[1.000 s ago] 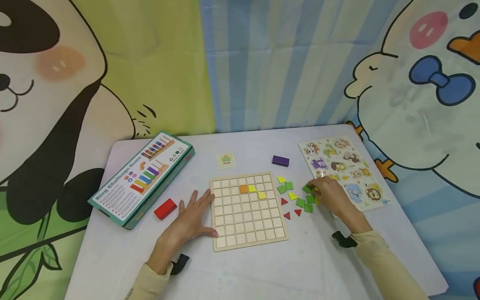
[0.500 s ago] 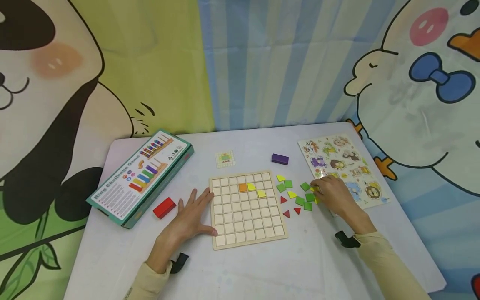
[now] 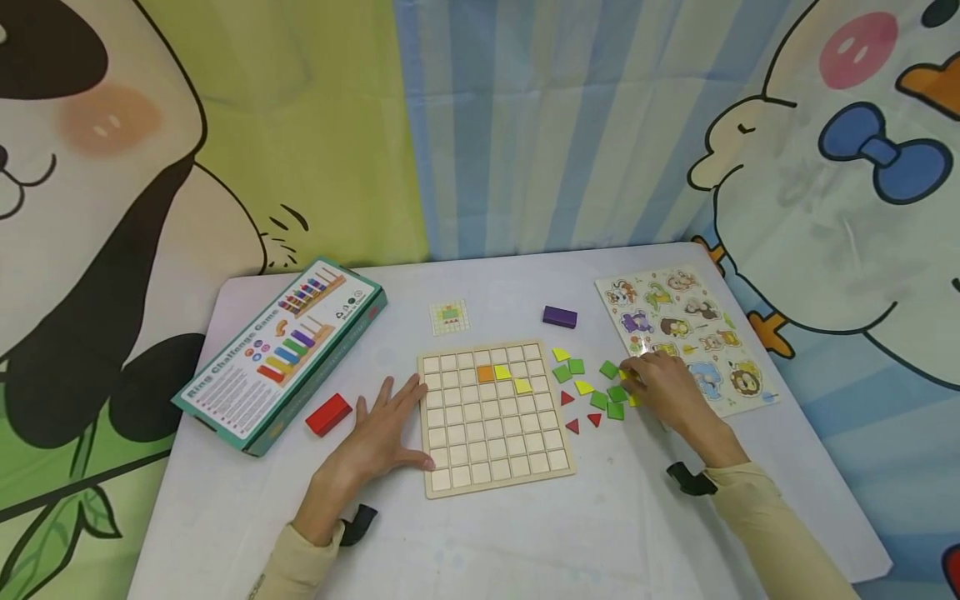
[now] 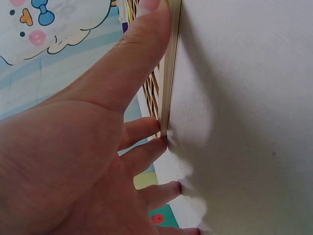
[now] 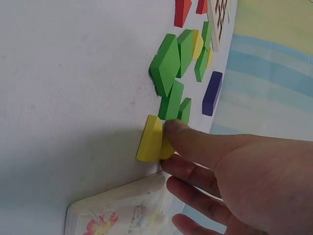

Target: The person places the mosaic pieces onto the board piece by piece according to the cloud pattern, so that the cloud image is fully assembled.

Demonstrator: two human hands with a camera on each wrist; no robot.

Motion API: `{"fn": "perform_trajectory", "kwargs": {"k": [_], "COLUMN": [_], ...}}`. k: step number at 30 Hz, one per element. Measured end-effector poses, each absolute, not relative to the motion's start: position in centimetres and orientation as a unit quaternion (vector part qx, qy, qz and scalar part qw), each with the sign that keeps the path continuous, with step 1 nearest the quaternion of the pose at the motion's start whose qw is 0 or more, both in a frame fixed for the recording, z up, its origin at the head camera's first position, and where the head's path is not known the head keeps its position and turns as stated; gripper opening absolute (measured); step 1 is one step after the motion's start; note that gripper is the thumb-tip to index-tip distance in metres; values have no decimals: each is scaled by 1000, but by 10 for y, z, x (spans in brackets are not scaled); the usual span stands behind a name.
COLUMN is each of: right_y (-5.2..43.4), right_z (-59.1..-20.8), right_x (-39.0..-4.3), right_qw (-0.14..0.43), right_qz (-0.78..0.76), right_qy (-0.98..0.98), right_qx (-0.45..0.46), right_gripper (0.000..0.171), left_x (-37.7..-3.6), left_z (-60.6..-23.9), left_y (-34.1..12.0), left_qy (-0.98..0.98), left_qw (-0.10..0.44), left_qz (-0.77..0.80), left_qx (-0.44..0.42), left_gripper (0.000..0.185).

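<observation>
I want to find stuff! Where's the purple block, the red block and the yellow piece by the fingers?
purple block (image 3: 560, 317): head view, top face.
red block (image 3: 328, 414): head view, top face.
yellow piece (image 5: 149, 139): right wrist view, flat face.

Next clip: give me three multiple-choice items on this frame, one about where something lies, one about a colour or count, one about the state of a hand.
1. Where does the purple block lie?
A. beyond the grid board's far right corner, on the table
B. inside the grid board
C. on the game box

2. How many red triangles lie right of the board?
A. one
B. three
C. five

3. What is the left hand doing?
A. pinching a green tile
B. lying flat with straight fingers against the board's left edge
C. lifted clear of the table

Answers:
1. A: the purple block sits on the table past the grid board.
2. B: three red triangles show between the board and the green tiles.
3. B: the left hand lies spread beside the board, thumb along its edge, while the right hand touches a yellow tile.
</observation>
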State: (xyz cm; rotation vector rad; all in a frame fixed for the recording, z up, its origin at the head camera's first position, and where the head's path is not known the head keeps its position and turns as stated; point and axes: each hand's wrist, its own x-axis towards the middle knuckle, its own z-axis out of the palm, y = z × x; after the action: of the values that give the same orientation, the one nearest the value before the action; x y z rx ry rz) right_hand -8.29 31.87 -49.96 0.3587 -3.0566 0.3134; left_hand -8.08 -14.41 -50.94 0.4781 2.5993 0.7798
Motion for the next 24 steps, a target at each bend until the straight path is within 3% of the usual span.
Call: {"fn": "perform_trajectory", "kwargs": {"k": [13, 24], "right_y": [316, 316], "right_z": [-496, -500], "right_x": [-81, -84], "right_qw": [-12, -6], "right_qz": [109, 105], "right_qy": [-989, -991], "right_qx": [102, 88], "right_gripper": [29, 26], "left_x": [-81, -81], "left_z": [-511, -511], "left_y": [-145, -145], "left_qy": [922, 923], "left_qw": [194, 194], "left_qz": [287, 283], "left_qx": [171, 171], "left_gripper": [122, 121]}}
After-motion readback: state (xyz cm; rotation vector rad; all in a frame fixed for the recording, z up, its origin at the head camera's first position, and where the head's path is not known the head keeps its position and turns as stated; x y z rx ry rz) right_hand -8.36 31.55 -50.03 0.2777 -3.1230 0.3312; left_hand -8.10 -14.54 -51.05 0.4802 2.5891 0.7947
